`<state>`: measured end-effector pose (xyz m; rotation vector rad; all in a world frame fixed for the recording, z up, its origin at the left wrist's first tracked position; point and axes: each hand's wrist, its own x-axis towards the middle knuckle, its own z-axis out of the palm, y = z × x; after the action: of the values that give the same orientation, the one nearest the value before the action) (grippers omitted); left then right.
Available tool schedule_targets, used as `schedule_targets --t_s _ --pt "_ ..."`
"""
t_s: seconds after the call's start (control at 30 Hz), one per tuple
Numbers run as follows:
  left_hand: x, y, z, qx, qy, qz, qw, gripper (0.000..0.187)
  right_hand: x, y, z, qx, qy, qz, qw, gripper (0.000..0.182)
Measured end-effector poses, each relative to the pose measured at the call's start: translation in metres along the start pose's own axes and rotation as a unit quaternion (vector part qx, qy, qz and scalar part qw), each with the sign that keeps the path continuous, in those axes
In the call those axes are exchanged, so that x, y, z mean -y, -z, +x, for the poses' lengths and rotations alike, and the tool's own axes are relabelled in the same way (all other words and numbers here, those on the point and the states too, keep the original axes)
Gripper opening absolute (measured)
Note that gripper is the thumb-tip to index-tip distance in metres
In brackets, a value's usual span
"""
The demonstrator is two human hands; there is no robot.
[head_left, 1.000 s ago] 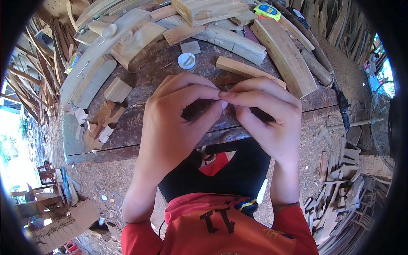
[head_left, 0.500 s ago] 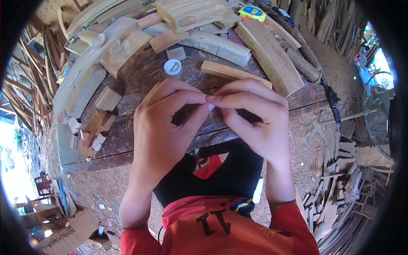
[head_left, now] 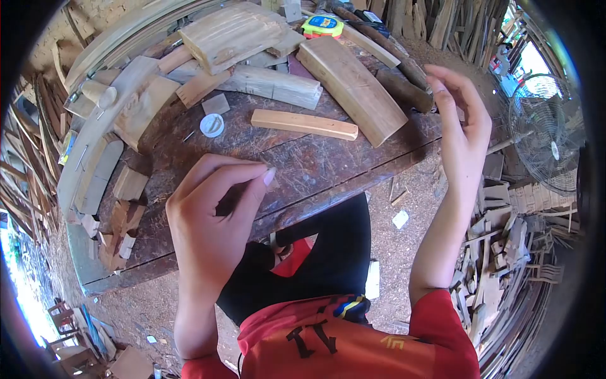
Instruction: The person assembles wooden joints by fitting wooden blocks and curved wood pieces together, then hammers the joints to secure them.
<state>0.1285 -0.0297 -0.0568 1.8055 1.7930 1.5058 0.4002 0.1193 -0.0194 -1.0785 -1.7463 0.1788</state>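
Observation:
My left hand [head_left: 211,215] is above the near part of the worn wooden table [head_left: 303,167]. Its thumb and index finger are pinched together, and whatever may be between the tips is too small to make out. Off to the right, my right hand [head_left: 464,117] is raised beyond the table's edge, its fingers loosely bent and apart, with nothing visible in them. On the tabletop ahead of the left hand lie a small round white container [head_left: 212,125], a thin nail-like piece [head_left: 189,135] and a narrow wooden strip [head_left: 304,124].
A thick wooden block [head_left: 353,91], a broad slab [head_left: 233,35] and a tape measure [head_left: 322,26] lie toward the back. Several wood offcuts [head_left: 130,183] line the left side. At right stand a wire-caged fan [head_left: 546,136] and a pile of scrap wood [head_left: 499,252].
My hands, fingertips together before, have come apart. The right one has swung out to the right and up; the left keeps its pinch. The view has shifted right.

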Motion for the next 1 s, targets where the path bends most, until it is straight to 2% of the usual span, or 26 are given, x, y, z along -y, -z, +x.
schedule_targets --t_s 0.17,0.27,0.37,0.43,0.47,0.67,0.9,1.0 --pt "0.001 0.0 0.002 0.004 0.043 -0.059 0.997 0.012 0.011 -0.001 -0.014 0.046 0.002 -0.009 0.999 0.02" --pt "-0.002 0.004 0.002 0.017 0.102 -0.095 0.99 0.011 0.032 -0.014 -0.031 0.102 0.069 0.031 0.992 0.017" --pt "-0.004 0.006 0.003 0.022 0.066 -0.05 0.996 0.011 0.042 -0.03 -0.045 0.125 0.144 0.05 0.98 0.016" --pt "0.003 0.004 0.003 0.017 0.039 -0.035 0.998 0.012 0.046 -0.041 -0.053 0.142 0.146 0.09 0.975 0.017" --pt "0.005 0.003 0.002 0.016 0.027 -0.027 0.999 0.013 0.053 -0.043 -0.057 0.174 0.11 0.117 0.972 0.018" --pt "0.012 0.003 0.003 0.027 0.011 -0.016 0.999 0.013 0.056 -0.07 -0.056 0.211 0.192 0.169 0.943 0.028" --pt "0.008 0.002 0.001 0.022 0.057 -0.066 0.996 0.013 0.053 -0.081 -0.058 0.226 0.198 0.202 0.932 0.032" --pt "0.01 0.002 0.001 0.023 0.049 -0.064 0.996 0.013 0.052 -0.081 -0.058 0.224 0.197 0.202 0.933 0.033"
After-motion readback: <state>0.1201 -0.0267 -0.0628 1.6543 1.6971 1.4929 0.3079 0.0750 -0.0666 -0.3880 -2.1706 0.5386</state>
